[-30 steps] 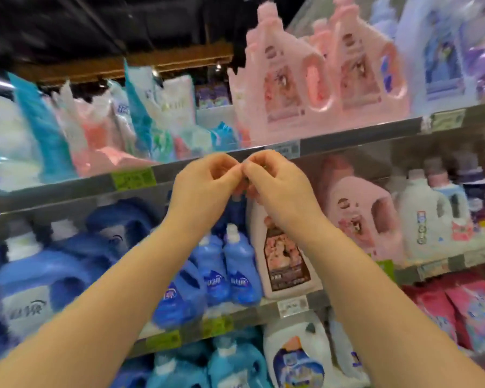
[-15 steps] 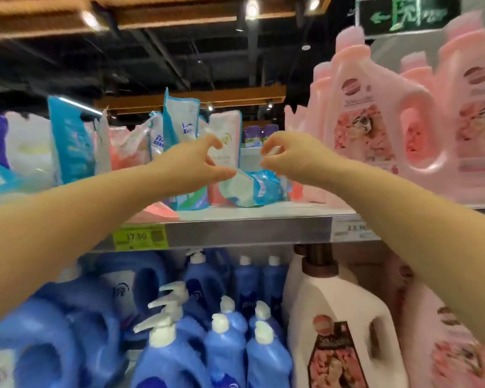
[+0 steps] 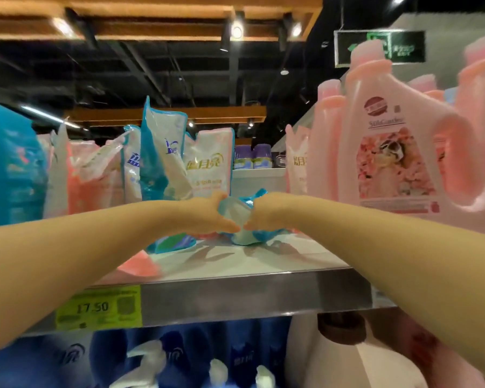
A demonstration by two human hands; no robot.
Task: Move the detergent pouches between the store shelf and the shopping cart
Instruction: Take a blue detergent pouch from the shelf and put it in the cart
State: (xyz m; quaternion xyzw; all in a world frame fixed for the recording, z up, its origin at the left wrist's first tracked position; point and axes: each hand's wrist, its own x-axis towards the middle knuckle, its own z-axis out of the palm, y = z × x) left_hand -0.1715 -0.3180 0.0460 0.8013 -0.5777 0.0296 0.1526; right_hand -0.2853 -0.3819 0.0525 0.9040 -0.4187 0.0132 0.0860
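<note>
Large pink bottles (image 3: pixel 395 152) with flowered labels stand just right of the right hand (image 3: pixel 266 214); a yellow-green price tag (image 3: pixel 98 308) reading 17.50 sits below and left of the left hand (image 3: pixel 205 217); blue bottles (image 3: pixel 177 357) with white caps stand lower, beneath both hands; a white jug (image 3: pixel 356 368) with a brown cap is below the right hand; purple-lidded tubs (image 3: pixel 252 156) sit beyond the hands; a green sign (image 3: pixel 403 47), lamps (image 3: pixel 236 31) and wooden beams (image 3: pixel 151 29) hang high above

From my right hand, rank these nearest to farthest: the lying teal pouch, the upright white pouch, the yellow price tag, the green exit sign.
1. teal pouch: lying on the shelf, gripped by the right hand.
2. white pouch: upright, just behind and to the left.
3. yellow price tag: on the shelf's front edge, lower left.
4. green exit sign: hanging overhead, far back at right.
</note>
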